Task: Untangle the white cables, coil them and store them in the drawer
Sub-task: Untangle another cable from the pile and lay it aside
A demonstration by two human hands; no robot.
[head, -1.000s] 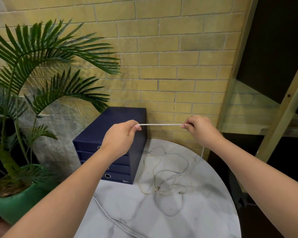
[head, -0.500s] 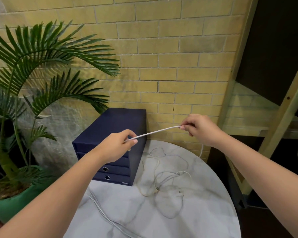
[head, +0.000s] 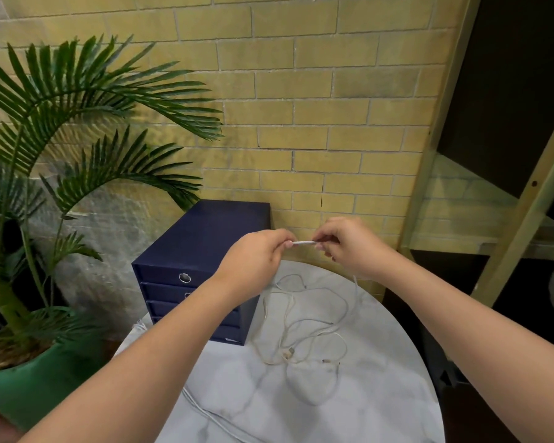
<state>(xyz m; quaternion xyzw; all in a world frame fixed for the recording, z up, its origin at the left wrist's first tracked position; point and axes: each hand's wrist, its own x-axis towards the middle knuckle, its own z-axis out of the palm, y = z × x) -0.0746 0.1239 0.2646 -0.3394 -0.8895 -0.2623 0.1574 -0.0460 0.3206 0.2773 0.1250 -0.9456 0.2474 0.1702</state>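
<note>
While L hand, R hand pinch cable, tangle on table, drawers rear-left.

Round marble table under navy drawer unit, tangled white cables.

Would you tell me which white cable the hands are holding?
The taut cable pinched between left hand and right hand; the others lie on the table.
</note>
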